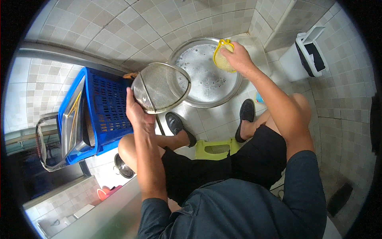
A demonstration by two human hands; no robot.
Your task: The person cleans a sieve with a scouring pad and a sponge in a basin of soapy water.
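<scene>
My left hand point(138, 111) grips the rim of a large metal mesh strainer point(161, 86), tilted on its side between the blue crate and the basin. In my right hand point(240, 59) is a yellow mesh scrubbing pad point(223, 56) with a brighter yellow edge, pinched between thumb and fingers. The pad is over the right part of a wide round metal basin point(206, 103). Soapy water point(203, 68) with patches of foam fills the basin. The strainer's right edge overlaps the basin's left rim in view; whether they touch, I cannot tell.
A blue plastic crate point(109, 101) holding metal trays point(73, 119) stands on the left. A metal pot point(124, 167) sits on the floor beside my left knee. Beneath me is a green plastic stool point(216, 149). A white bin point(295, 64) with a raised lid stands at the right wall.
</scene>
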